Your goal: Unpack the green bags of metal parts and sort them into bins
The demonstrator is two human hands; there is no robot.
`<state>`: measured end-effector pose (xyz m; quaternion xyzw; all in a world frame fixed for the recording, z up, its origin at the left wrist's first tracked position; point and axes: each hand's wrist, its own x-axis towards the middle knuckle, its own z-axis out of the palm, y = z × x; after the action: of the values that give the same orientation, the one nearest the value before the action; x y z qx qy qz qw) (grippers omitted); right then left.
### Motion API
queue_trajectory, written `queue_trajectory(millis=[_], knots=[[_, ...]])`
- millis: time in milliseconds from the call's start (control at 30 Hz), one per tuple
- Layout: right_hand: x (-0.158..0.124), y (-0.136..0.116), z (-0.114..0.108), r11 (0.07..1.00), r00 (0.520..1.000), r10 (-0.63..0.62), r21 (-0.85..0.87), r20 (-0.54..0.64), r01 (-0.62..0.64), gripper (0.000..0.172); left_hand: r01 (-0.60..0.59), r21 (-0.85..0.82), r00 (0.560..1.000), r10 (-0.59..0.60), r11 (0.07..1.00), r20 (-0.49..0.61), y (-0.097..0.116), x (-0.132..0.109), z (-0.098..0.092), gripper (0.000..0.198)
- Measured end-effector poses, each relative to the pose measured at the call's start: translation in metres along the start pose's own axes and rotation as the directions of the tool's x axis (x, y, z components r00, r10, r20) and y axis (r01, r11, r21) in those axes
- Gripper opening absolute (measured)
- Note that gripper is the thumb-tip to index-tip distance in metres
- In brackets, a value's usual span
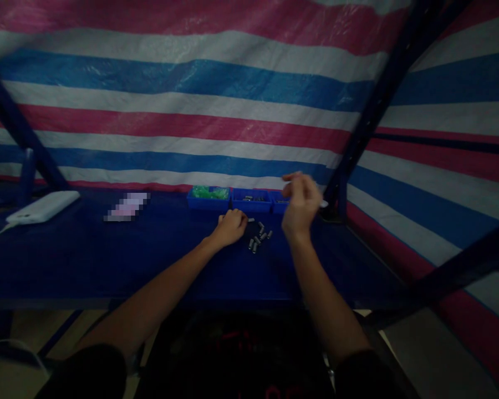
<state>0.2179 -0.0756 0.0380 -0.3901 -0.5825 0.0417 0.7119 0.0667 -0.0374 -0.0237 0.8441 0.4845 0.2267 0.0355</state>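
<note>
My left hand (pixel 233 226) rests on the blue table with its fingers curled down; whatever they hold, if anything, is hidden. Just to its right lies a loose group of small grey metal cylinders (pixel 256 240), several in number, some tipped at different angles. Raised above the table on the right is my right hand (pixel 300 206), slightly blurred, its fingers bent and their tips apart, nothing visible between them. It partly covers the right-hand blue bin (pixel 279 207). The middle blue bin (pixel 251 205) contains more small metal pieces.
A third blue bin (pixel 208 203) holds green plastic bagging (pixel 210 192). Farther left are a pixelated flat item (pixel 127 207) and a white device (pixel 45 207) with a cable. Striped sheeting (pixel 183 127) hangs behind, and a dark blue post (pixel 370 122) rises at right.
</note>
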Motion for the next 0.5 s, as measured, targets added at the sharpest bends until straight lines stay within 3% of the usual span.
queue_trajectory(millis=[67,167,233,400,500], knots=[[-0.009,0.011,0.01,0.993,0.972,-0.009,-0.116,0.235,0.037,0.024,-0.006,-0.051,1.0,0.006,0.999,-0.002,-0.005,0.003,-0.01,0.031],[-0.024,0.03,0.021,0.953,0.791,-0.037,-0.217,0.611,0.212,0.024,-0.045,-0.153,0.999,0.042,0.987,-0.021,-0.011,0.003,-0.021,0.034],[-0.03,0.038,0.023,0.933,0.723,-0.047,-0.227,0.689,0.278,0.022,-0.022,-0.225,0.999,0.013,0.974,-0.043,-0.013,0.003,-0.023,0.035],[-0.032,0.04,0.023,0.895,0.725,-0.013,-0.315,0.689,0.315,0.016,0.073,-0.299,0.997,-0.073,0.951,0.012,-0.011,0.007,-0.028,0.043],[-0.028,0.043,0.022,0.872,0.79,0.025,-0.399,0.613,0.282,0.02,0.148,-0.139,0.988,-0.139,0.979,0.075,0.001,-0.002,-0.05,0.038]])
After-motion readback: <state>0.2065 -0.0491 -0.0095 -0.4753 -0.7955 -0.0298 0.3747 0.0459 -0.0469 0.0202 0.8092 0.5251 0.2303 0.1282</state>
